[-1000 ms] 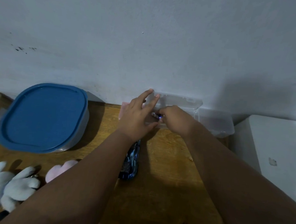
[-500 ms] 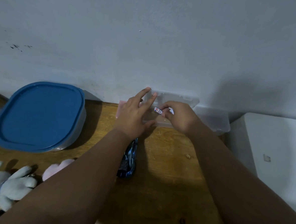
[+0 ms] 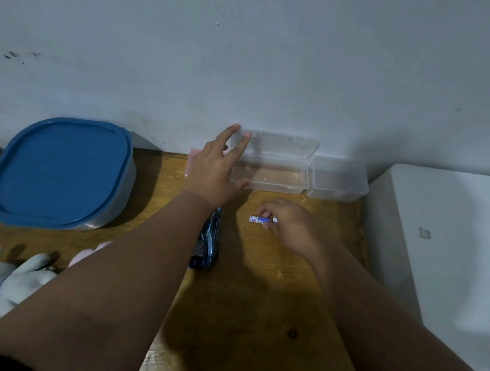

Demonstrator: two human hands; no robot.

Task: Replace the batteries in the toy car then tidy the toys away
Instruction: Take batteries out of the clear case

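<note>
Here the left hand [image 3: 216, 172] rests with fingers straight and spread against the open box [image 3: 270, 177], thumb at its front wall. The right hand [image 3: 291, 227] pinches the batteries [image 3: 260, 220] in curled fingers, in front of the box. The car [image 3: 207, 240] lies on the table [image 3: 258, 315], partly under the left forearm.
</note>
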